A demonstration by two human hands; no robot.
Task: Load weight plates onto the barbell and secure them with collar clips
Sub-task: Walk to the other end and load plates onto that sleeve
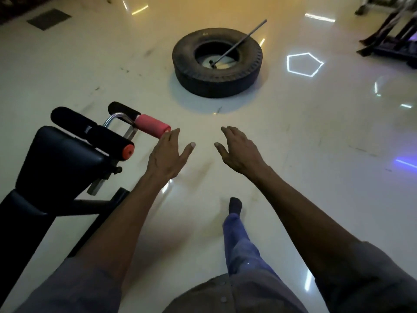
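Observation:
A thin metal bar [241,40] leans with its lower end inside a large black tyre [216,64] lying flat on the glossy floor ahead. I see no weight plates or collar clips. My left hand [168,153] and my right hand [239,150] are stretched out in front of me over the floor, fingers spread, holding nothing. Both are well short of the tyre. My left hand's fingertips are close to a red foam roller pad [153,125] on the bench.
A black padded bench [61,159] with black and red roller pads stands at the left. Dark machine frames [392,39] sit at the far right. My leg and foot [235,205] step forward between my arms. Light strips reflect off the floor.

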